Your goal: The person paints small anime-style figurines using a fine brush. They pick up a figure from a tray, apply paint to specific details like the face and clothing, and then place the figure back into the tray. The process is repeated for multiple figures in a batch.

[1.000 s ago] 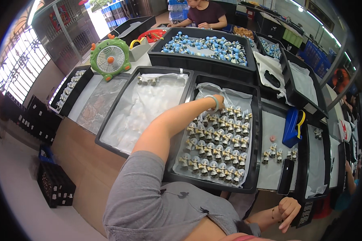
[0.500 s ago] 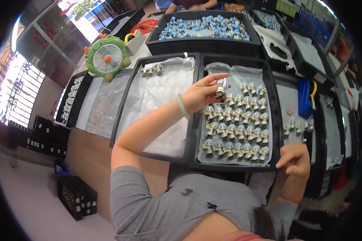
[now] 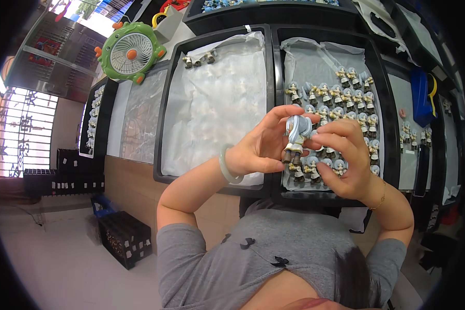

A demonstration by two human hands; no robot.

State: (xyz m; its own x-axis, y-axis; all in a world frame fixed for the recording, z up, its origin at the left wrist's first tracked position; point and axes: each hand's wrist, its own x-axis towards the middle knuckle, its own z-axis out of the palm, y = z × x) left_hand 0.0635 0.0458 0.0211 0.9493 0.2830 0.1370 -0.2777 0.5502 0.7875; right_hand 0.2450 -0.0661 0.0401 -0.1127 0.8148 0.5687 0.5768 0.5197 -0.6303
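A small figurine (image 3: 294, 135) with long pale blue-grey hair, a white and gold outfit and brown boots stands nearly upright between my hands. My left hand (image 3: 258, 142) grips it from the left, thumb low by the boots and fingers curled behind. My right hand (image 3: 349, 155) is at its other side, fingertips at the figurine's edge and thumb held apart; whether they press on it is hard to see. Under my hands is a black tray (image 3: 279, 67) lined with white sheet, holding rows of similar figurines (image 3: 323, 94), partly hidden by my hands.
At the left, another lined black tray (image 3: 165, 119) holds a few figurines (image 3: 199, 59) at its far end. A green fan (image 3: 132, 54) stands beyond it. A blue tape dispenser (image 3: 422, 98) and loose figurines (image 3: 409, 134) lie at the right. A large black bin (image 3: 268, 18) spans the back.
My left hand has brought the figurine nearer and turned it. My right hand has come up from the tray's near right corner to the figurine. The view has tilted down.
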